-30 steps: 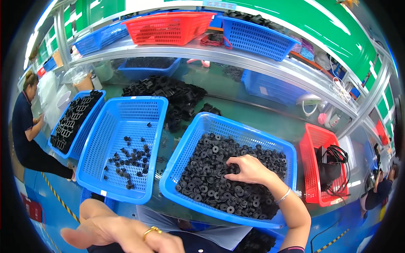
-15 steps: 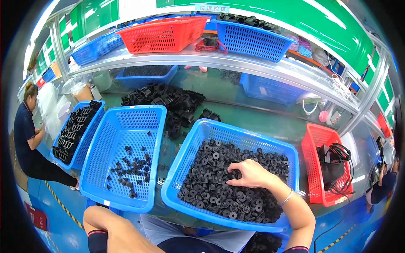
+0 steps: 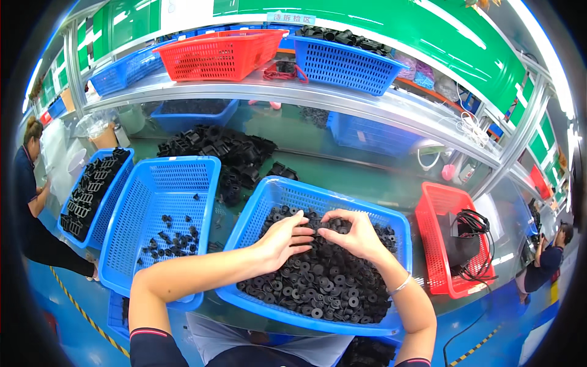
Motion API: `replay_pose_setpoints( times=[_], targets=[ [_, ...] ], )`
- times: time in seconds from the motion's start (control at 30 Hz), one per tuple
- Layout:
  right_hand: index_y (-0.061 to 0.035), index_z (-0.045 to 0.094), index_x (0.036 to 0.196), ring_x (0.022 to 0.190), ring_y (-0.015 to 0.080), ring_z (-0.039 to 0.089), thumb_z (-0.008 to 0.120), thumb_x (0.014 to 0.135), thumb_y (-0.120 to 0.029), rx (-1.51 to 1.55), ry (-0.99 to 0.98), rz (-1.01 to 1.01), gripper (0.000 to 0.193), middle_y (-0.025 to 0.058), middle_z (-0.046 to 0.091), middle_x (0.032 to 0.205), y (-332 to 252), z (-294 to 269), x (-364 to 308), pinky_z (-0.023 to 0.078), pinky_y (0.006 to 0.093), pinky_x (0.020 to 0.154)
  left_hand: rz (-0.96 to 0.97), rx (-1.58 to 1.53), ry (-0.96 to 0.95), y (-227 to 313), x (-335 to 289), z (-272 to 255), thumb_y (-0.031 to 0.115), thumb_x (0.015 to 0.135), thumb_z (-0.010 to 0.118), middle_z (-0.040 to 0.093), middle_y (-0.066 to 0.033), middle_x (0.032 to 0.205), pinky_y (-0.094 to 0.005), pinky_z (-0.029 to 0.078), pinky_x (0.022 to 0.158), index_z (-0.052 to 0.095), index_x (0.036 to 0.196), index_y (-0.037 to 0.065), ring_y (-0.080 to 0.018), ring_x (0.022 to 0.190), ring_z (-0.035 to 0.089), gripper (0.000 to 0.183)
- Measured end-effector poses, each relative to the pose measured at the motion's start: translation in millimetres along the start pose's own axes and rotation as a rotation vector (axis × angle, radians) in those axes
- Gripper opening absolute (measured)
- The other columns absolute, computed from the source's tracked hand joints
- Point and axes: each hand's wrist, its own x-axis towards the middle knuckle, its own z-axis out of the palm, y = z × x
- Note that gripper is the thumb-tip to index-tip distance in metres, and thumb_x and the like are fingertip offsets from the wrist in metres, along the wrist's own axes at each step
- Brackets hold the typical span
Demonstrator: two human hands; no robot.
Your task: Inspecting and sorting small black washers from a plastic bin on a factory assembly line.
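A blue basket (image 3: pixel 400 260) in front of me is heaped with small black ringed parts (image 3: pixel 318 287), which look like rubber grommets. Over the heap, both hands come together. My left hand (image 3: pixel 282 243) has its fingers stretched out and a little apart, tips close to the right hand's. The thumb and fingers of my right hand (image 3: pixel 356 235) curl in a pinch around a small black part, mostly lost against the dark heap. To the left, a second blue basket (image 3: pixel 160 214) has a scatter of small black pieces (image 3: pixel 172 243) on its bottom.
Farther left stands a blue basket with rows of black parts (image 3: pixel 92 192). Black moulded parts (image 3: pixel 214 153) lie piled behind the baskets. A red basket (image 3: pixel 437 244) at right holds a black box and cable. Baskets line the shelf (image 3: pixel 257 92) above. People work at both sides.
My left arm has reached across the left basket's front, bringing its hand beside the right one. My right hand has lifted from the heap. The whole view has shifted slightly.
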Motion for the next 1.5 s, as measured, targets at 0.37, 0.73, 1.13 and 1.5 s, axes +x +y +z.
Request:
replay_pose_setpoints(
  times=[0.37, 0.73, 1.13, 1.5],
  targets=[
    [-0.0043, 0.066, 0.099, 0.053, 0.0037, 0.054, 0.066, 0.083, -0.026, 0.491, -0.082, 0.404, 0.027, 0.0038, 0.065, 0.073, -0.3, -8.0, -0.1, 0.032, 0.0170, 0.038, -0.273, -0.276, -0.379, -10.5, 24.9, 4.6, 0.044, 0.097, 0.033, 0.049, -0.0158, 0.105, -0.0471, 0.045, 0.097, 0.042, 0.115, -0.002, -0.0366, 0.108, 0.053, 0.050],
    [-0.0023, 0.064, 0.101, 0.050, 0.0093, 0.058, 0.061, 0.086, -0.025, 0.827, -0.093, 0.425, 0.027, 0.0090, 0.066, 0.074, 9.2, -14.2, 3.2, 0.034, 0.0167, 0.035, -0.181, -0.392, -0.391, -1.0, 24.7, 5.2, 0.026, 0.093, 0.041, 0.053, -0.0125, 0.111, -0.0465, 0.041, 0.102, 0.050, 0.112, -0.001, -0.0288, 0.104, 0.056, 0.034],
    [-0.0030, 0.058, 0.118, 0.050, 0.0104, 0.057, 0.057, 0.089, -0.029, 0.853, -0.182, 0.462, 0.039, 0.0094, 0.063, 0.071, 12.3, -14.7, 4.5, 0.035, 0.0178, 0.036, -0.080, -0.406, -0.447, -3.2, 32.9, 1.3, 0.028, 0.092, 0.042, 0.052, -0.0138, 0.112, -0.0412, 0.039, 0.102, 0.048, 0.123, -0.004, -0.0247, 0.104, 0.053, 0.045],
    [-0.0041, 0.052, 0.125, 0.047, 0.0126, 0.054, 0.054, 0.090, -0.032, 0.932, -0.197, 0.504, 0.045, 0.0100, 0.061, 0.070, 8.4, -16.5, 5.0, 0.034, 0.0185, 0.035, -0.128, -0.417, -0.439, -1.7, 32.9, -0.3, 0.036, 0.094, 0.042, 0.050, -0.0118, 0.121, -0.0408, 0.039, 0.102, 0.043, 0.128, -0.003, -0.0252, 0.105, 0.053, 0.051]
  ],
)
